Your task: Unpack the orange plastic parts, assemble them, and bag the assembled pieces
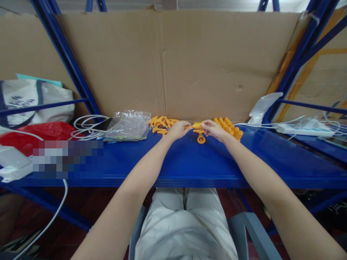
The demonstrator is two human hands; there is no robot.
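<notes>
My left hand (178, 130) reaches over the blue table with its fingers closed around a small orange plastic piece (187, 127). Close by, my right hand (213, 130) pinches a yellow-orange plastic part (197, 125) between thumb and fingers. Whether the two pieces touch is too small to tell. Just below the hands lies an orange part with a round cup-like end (201, 139) and a crossbar. Beside my left hand is a loose pile of orange handle-shaped pieces (160, 122). Several knobbly orange pieces (229, 128) stand packed together beyond my right hand.
Clear plastic bags (130, 124) and coiled white cable (86, 126) lie left on the blue table (173, 162). A red bag (46, 131) sits farther left. Cardboard (211, 65) walls off the back. At right are a white power strip (305, 129) and blue rack posts (300, 61).
</notes>
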